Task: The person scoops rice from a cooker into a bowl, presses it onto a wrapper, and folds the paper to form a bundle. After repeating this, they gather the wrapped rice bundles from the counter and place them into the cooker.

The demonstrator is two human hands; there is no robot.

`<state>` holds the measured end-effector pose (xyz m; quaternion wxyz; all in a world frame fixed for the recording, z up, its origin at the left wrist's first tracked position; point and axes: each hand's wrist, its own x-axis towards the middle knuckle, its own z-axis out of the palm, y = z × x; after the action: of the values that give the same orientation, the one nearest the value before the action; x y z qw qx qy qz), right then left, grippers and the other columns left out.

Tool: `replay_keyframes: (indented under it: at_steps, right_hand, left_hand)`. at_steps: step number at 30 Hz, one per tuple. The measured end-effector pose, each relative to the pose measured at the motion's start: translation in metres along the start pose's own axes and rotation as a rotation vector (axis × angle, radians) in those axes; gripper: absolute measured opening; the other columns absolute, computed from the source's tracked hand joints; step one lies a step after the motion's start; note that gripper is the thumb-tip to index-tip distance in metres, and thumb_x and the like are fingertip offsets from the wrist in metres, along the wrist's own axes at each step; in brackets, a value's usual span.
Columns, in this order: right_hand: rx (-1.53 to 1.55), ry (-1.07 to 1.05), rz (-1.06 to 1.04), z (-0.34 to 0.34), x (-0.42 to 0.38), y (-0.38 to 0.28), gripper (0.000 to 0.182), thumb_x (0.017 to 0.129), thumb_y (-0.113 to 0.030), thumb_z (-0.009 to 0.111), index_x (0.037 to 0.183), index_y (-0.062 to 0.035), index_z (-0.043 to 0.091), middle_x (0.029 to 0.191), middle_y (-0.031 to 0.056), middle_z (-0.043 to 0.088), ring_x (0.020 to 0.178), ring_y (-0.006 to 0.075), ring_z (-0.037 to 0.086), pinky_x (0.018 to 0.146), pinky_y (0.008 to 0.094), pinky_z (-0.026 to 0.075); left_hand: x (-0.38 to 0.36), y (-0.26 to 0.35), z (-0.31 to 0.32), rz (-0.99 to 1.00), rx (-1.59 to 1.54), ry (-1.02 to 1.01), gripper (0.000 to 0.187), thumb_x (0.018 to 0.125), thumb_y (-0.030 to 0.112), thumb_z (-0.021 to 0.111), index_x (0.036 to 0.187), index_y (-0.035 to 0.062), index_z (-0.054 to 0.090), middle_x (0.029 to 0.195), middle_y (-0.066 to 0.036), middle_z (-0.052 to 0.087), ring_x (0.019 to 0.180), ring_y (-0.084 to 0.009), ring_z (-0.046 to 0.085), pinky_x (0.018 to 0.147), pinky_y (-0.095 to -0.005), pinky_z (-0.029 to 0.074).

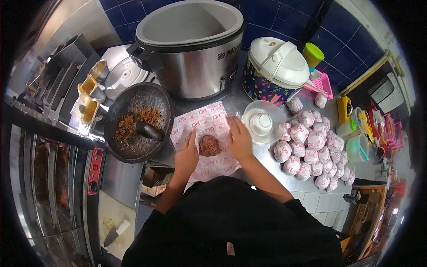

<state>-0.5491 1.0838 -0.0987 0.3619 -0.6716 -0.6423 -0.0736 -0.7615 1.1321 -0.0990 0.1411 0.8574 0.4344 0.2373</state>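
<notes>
A round mound of reddish-brown rice (209, 146) sits on a sheet of white wrapping paper with red print (205, 120), spread on the steel counter. Just left of the rice, my left hand (187, 156) rests on the paper with its fingers stretched out and pointing away from me. On the other side, my right hand (240, 139) lies along the paper's right edge, its fingers extended too. Neither hand appears to grip anything. To the left stands a dark stone mortar (159, 104) holding orange-brown crumbly food and a pestle (149, 131).
Several paper-wrapped bundles (316, 140) are heaped at right, beside a clear plastic lid (272, 116). Behind stand a large open rice cooker (195, 71) and a floral rice container (267, 86). A knife (116, 233) lies on a cutting board (113, 211) at lower left.
</notes>
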Motion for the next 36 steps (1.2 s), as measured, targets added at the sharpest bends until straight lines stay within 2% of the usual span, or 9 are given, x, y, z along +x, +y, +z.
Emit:
replay_keyframes:
  at_steps: [4,14,18,20,22,24,26,30,36]
  right_hand:
    - [-0.272,0.265,0.179,-0.047,0.011,0.005,0.063,0.073,-0.012,0.064,0.133,-0.0149,0.043,0.121,0.0165,0.047,0.107,0.0348,0.047,0.09,0.0478,0.037]
    - [-0.23,-0.128,0.576,-0.067,-0.001,0.067,0.071,0.065,-0.033,0.077,0.127,-0.0144,0.047,0.116,0.0177,0.05,0.106,0.0347,0.049,0.088,0.0469,0.04]
    - [0.346,0.199,0.648,-0.085,0.016,0.053,0.053,0.08,-0.032,0.068,0.123,-0.0066,0.049,0.114,0.0144,0.057,0.107,0.0277,0.053,0.088,0.041,0.044]
    - [1.522,0.095,0.933,-0.097,0.033,0.012,0.042,0.089,-0.034,0.056,0.122,-0.0079,0.05,0.116,0.0099,0.057,0.107,0.0228,0.055,0.088,0.0383,0.045]
    - [1.809,-0.085,1.021,-0.081,0.032,-0.027,0.038,0.094,-0.035,0.047,0.123,-0.0105,0.05,0.117,0.0073,0.057,0.107,0.0214,0.056,0.088,0.0378,0.046]
    - [1.665,-0.401,1.125,-0.069,0.036,-0.087,0.047,0.092,-0.045,0.047,0.126,-0.0112,0.047,0.112,0.0064,0.058,0.094,0.0141,0.058,0.065,0.0222,0.048]
    - [1.767,-0.496,1.13,-0.059,0.044,-0.138,0.047,0.095,-0.046,0.039,0.125,-0.0097,0.049,0.109,0.0055,0.059,0.088,0.0104,0.058,0.059,0.0158,0.045]
    - [1.489,-0.53,0.837,0.017,0.039,-0.126,0.047,0.097,-0.044,0.036,0.118,-0.0055,0.055,0.095,0.0051,0.062,0.083,0.0146,0.059,0.075,0.0282,0.047]
    - [1.021,0.107,0.602,-0.007,0.125,-0.091,0.01,0.088,-0.005,0.057,0.096,-0.0012,0.062,0.083,0.0021,0.061,0.074,0.0072,0.054,0.066,0.0198,0.042]
  left_hand:
    - [-0.002,-0.008,0.011,0.064,-0.043,0.083,0.062,0.084,0.012,0.052,0.141,0.0149,0.031,0.131,-0.017,0.049,0.077,-0.0384,0.064,0.072,-0.0471,0.051]
    - [-0.012,0.022,-0.015,-0.098,-0.361,0.089,0.016,0.082,0.011,0.061,0.098,0.0078,0.063,0.087,-0.01,0.063,0.056,-0.0232,0.059,0.056,-0.0363,0.048]
    - [-0.011,0.021,-0.036,-0.066,-0.473,0.121,0.016,0.081,0.005,0.063,0.096,0.0067,0.064,0.088,-0.01,0.065,0.062,-0.0179,0.063,0.051,-0.0305,0.048]
    - [-0.008,0.02,-0.046,-0.109,-0.666,0.064,0.026,0.076,0.011,0.071,0.1,0.0048,0.063,0.104,-0.013,0.063,0.091,-0.0223,0.064,0.073,-0.0329,0.052]
    - [-0.001,0.028,-0.063,0.202,-0.487,0.104,0.063,0.067,0.019,0.082,0.119,0.0015,0.052,0.128,-0.016,0.05,0.118,-0.0287,0.049,0.098,-0.039,0.041]
    - [-0.001,0.038,-0.06,0.016,-1.115,0.113,0.102,0.057,0.025,0.088,0.136,-0.001,0.029,0.141,-0.02,0.032,0.128,-0.0308,0.036,0.108,-0.0415,0.027]
    - [0.001,0.027,-0.075,0.033,-0.928,0.106,0.116,0.056,0.025,0.089,0.141,-0.0021,0.015,0.14,-0.02,0.03,0.125,-0.0275,0.04,0.105,-0.0403,0.031]
    - [-0.02,-0.021,-0.081,-0.184,-1.284,0.254,0.11,0.057,0.023,0.089,0.139,-0.0021,0.019,0.133,-0.018,0.038,0.122,-0.0263,0.044,0.101,-0.0384,0.036]
    - [-0.061,-0.154,-0.094,-0.222,-1.18,0.295,0.101,0.065,0.045,0.079,0.135,-0.0048,0.026,0.128,-0.017,0.042,0.116,-0.0286,0.048,0.094,-0.0408,0.042]
